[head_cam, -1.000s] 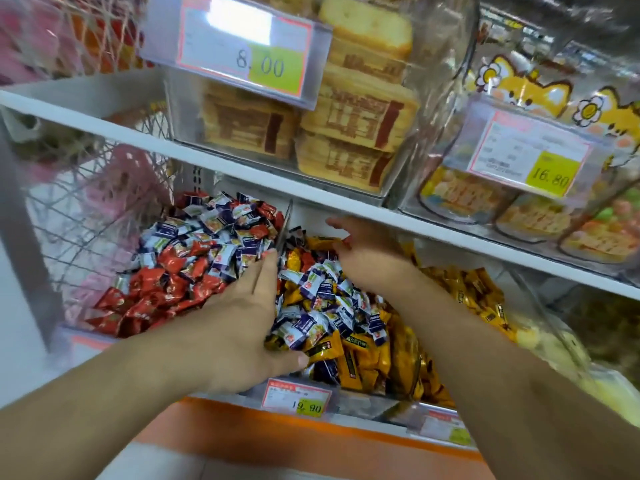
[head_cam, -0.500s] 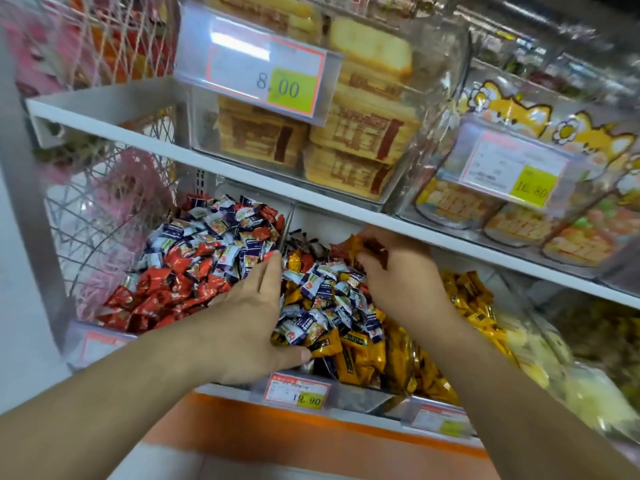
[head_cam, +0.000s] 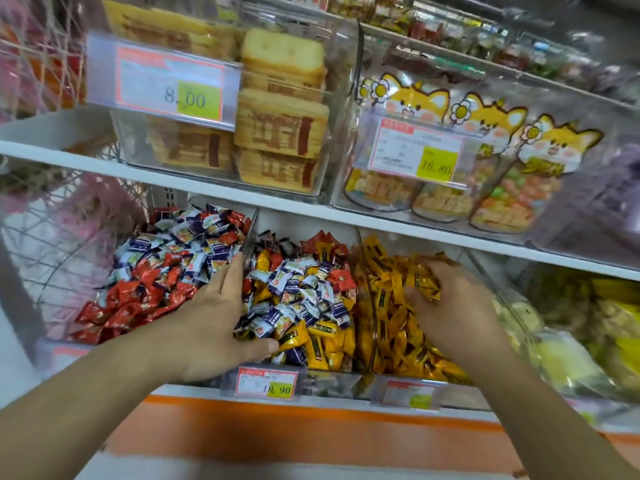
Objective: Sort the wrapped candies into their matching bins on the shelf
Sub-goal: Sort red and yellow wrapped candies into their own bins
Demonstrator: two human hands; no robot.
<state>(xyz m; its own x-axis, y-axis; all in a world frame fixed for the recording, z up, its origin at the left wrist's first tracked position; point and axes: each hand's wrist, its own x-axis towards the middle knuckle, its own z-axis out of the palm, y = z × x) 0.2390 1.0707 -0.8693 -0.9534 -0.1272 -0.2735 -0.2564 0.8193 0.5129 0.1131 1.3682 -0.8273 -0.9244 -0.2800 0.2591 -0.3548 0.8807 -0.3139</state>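
a: what's the biggest thing in view?
b: the white metal shelf (head_cam: 214, 188) running across, with clear plastic boxes of stacked yellow biscuit packs (head_cam: 280, 126) and fox-printed snack bags (head_cam: 485, 161) on top of it.

a: and below that?
b: three clear plastic bins side by side. the left bin (head_cam: 152, 282) holds red and blue-white wrapped candies. the middle bin (head_cam: 304, 299) is mixed: blue-white wrapped candies (head_cam: 294, 306) heaped on yellow ones, some red at the back. the right bin (head_cam: 391, 306) holds only yellow-orange wrapped candies (head_cam: 384, 271).

a: the hands?
b: the left hand (head_cam: 214, 320) lies flat with straight fingers along the divider between the left and middle bins, thumb spread under the front of the mixed heap. it presses against the candies and grips nothing.
the right hand (head_cam: 453, 306) sits over the right bin, fingers curled around a few yellow-orange candies.

a: anything small?
b: a price label reading 19.90 (head_cam: 266, 382) on the front of the middle bin, and two larger ones above, 8.00 (head_cam: 173, 84) and 16.80 (head_cam: 419, 154).
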